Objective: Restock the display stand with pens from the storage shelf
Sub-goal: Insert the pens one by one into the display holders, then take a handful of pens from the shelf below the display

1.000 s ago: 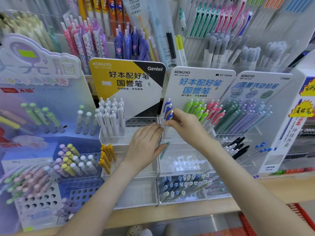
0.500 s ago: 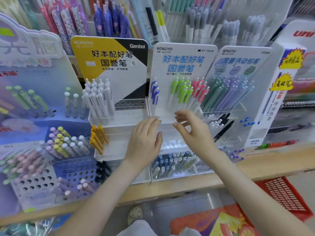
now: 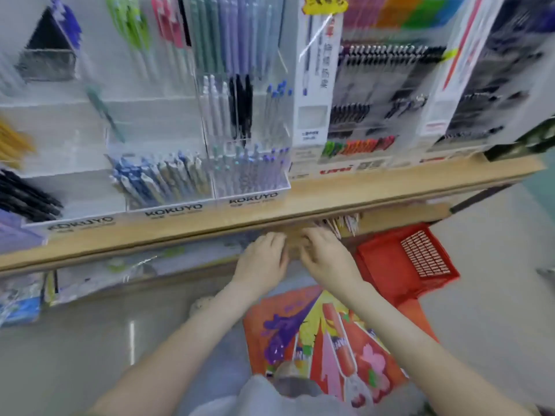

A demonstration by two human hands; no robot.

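Down below the wooden shelf (image 3: 390,187), both my hands are at a brown cardboard box (image 3: 295,240) tucked just under its front edge. My left hand (image 3: 264,256) lies against the box's left side with the fingers reaching forward and slightly bent. My right hand (image 3: 327,259) is at its right side, knuckles up and fingers curved toward the cardboard. The two hands are close together with the box between them. Everything is smeared by motion, so I cannot tell whether either hand really grips the box or only touches it.

Just beyond my right fingers, a bunch of pale spare pens (image 3: 339,225) pokes out from under the shelf edge, tips fanned toward me. They are beside the box, and I cannot tell whether they stand inside it.

Up on the shelf sits the clear display stand (image 3: 252,199) with KOKUYO printed along its white front strip. Its lower front compartment holds blue and white pens (image 3: 162,181) leaning left. Behind them, black pens (image 3: 240,106) stand upright in a higher tier next to pale ones. Yellow pens (image 3: 12,145) show at the far left edge.

To the right of my right hand, a red basket (image 3: 390,265) sits low beside the shelf. A bright printed bag (image 3: 324,340) lies on the grey floor (image 3: 75,355) between my forearms.
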